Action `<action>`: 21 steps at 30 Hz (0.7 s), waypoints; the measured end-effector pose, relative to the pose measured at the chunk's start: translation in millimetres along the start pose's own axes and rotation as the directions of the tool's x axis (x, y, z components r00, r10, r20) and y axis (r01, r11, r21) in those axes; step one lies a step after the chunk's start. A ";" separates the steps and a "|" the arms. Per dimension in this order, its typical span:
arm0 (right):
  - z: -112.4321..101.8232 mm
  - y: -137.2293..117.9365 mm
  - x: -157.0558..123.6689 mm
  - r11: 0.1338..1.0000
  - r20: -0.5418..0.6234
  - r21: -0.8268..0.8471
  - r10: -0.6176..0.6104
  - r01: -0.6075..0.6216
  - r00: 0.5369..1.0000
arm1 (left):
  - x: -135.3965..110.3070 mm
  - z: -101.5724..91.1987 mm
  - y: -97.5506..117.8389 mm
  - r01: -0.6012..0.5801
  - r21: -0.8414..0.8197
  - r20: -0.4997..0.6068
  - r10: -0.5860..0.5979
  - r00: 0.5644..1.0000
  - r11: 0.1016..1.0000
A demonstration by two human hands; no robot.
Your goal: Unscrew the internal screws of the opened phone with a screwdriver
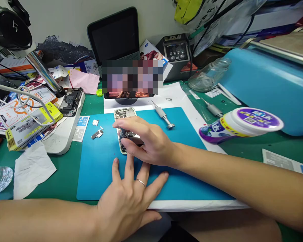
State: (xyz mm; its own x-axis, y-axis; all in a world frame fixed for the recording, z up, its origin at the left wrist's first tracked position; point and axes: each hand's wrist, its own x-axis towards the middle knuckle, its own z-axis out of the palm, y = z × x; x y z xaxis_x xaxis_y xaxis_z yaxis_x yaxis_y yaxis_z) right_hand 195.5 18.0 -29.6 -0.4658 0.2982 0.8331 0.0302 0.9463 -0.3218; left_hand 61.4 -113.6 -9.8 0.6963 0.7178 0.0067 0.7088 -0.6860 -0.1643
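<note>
An opened phone body [119, 113] with its inner parts bare lies on the blue mat [96, 174]. My right hand [151, 139] is over it, thumb and fingers closed around a dark screwdriver [123, 134] that points down at the phone; its tip is hidden. My left hand [131, 188] rests on the mat with fingers spread, its fingertips at the phone's near edge, partly behind my right hand. To the left are a dark metal cover plate [97, 134] and a small silver piece [95, 122]. A grey screwdriver [163, 116] lies to the right.
A second grey screwdriver [213, 108] lies beside a purple-and-white tub [239, 124]. Behind the mat stands a screen [113, 37], with a partly blurred phone before it. At left are another opened phone [71, 102], a yellow box [32, 126] and crumpled tissue [34, 169].
</note>
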 end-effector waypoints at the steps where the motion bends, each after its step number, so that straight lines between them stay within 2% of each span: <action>1: -0.1 -0.2 0.0 1.000 0.000 0.010 0.002 -0.002 1.000 | 0.0 -0.3 -0.1 -0.004 -0.001 0.006 0.004 1.000 1.000; 21: -1.0 -0.2 -1.2 1.000 0.001 -0.001 0.006 -0.006 1.000 | 0.7 0.9 -0.6 -0.005 -0.012 0.018 0.005 1.000 1.000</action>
State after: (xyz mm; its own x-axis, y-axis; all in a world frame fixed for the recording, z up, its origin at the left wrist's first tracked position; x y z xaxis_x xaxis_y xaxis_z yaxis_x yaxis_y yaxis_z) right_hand 196.9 17.5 -30.1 -0.4664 0.3040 0.8307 0.0342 0.9446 -0.3264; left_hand 61.4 -112.5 -10.6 0.6975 0.7165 -0.0119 0.7069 -0.6906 -0.1527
